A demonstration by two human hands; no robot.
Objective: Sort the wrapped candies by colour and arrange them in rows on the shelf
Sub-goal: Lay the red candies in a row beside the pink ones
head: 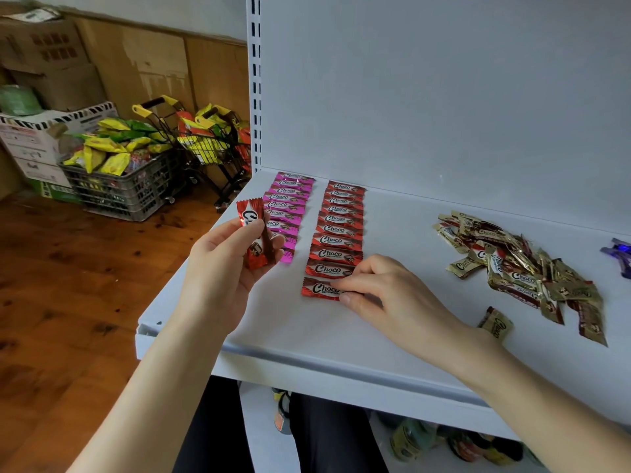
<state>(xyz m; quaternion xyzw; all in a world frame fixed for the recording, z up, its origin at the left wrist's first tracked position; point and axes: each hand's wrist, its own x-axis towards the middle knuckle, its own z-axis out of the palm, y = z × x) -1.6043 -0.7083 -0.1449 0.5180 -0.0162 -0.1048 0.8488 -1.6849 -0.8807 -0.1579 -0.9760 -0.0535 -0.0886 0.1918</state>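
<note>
Now your right hand [386, 288] pinches the front candy [319, 289], lying nine-to-three; your left hand [218, 268], at ten o'clock, grips a spare candy [254, 230].

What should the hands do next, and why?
Probably the right hand should let go of the front red candy. That candy lies flat, in line with the red row, and the left hand holds a spare red candy that looks like the next to go down.

Bare forearms [160, 377] run to the left hand [222, 264] and right hand [386, 288]; dark trousers [327, 438] cover the legs.
</note>
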